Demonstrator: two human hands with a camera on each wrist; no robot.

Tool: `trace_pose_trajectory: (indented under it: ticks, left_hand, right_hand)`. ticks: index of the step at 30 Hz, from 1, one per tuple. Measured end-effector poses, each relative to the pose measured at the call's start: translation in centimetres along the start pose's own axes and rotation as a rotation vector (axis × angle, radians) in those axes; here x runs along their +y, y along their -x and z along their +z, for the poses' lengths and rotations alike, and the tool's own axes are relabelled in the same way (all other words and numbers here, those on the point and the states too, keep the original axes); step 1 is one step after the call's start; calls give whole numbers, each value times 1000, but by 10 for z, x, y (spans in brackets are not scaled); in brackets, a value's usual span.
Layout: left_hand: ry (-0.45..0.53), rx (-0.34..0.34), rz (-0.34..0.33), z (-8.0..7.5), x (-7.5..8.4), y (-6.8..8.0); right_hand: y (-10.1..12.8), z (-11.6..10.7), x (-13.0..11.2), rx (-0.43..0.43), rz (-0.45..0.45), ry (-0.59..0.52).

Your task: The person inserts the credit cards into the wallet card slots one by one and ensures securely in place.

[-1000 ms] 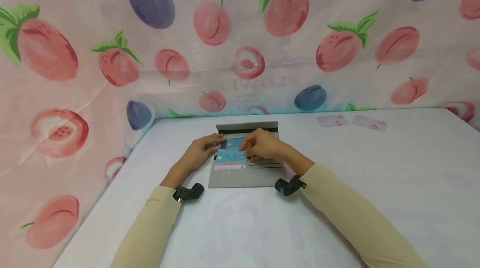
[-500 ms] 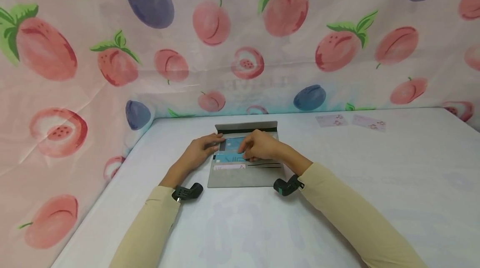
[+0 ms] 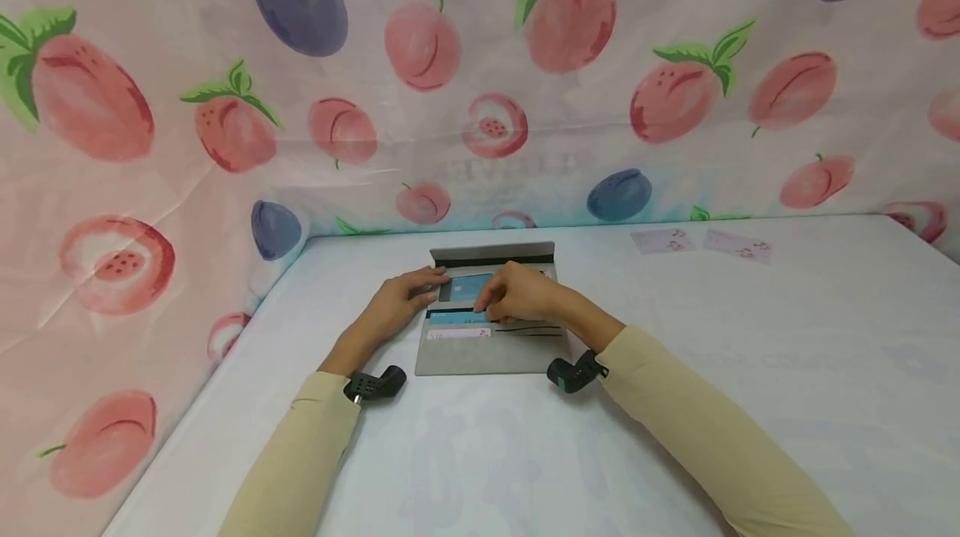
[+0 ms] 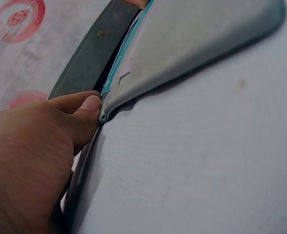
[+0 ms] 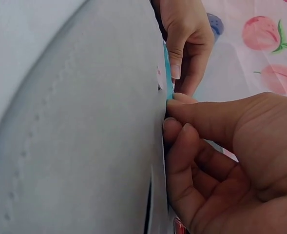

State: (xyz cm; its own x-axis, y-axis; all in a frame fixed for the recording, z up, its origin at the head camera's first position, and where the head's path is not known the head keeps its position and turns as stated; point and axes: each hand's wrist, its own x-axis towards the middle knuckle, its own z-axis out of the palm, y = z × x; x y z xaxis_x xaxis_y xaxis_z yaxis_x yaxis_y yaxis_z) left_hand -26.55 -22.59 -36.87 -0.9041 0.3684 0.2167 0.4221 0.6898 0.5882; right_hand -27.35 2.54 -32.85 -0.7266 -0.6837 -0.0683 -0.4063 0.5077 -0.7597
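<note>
Two cream sleeves reach forward over a pale bench (image 3: 675,404). A grey wallet (image 3: 480,353) lies open flat there. The left hand (image 3: 397,303) presses the wallet's left edge, fingers relaxed. The right hand (image 3: 521,291) pinches a blue card (image 3: 461,288) (partly tucked into a slot). Farther right, two small pink cards (image 3: 701,243) lie near the fruit-print backdrop (image 3: 480,78).
</note>
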Motion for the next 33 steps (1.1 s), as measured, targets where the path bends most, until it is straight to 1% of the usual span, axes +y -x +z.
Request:
trace_pose_trajectory:
  ticks: [4,15,24,33]
  left_hand:
    - [-5,3,3,0,0,0]
    - [1,-7,-16,1,1,0]
    - [0,-13,-20,1,-1,0]
    - [7,-11,-18,2,-2,-1]
  right_hand:
    - [1,0,0,-6,-11,5]
    - [1,1,2,-4,2,30]
    - [2,2,1,-7,-33,38]
    - [2,2,4,7,-58,85]
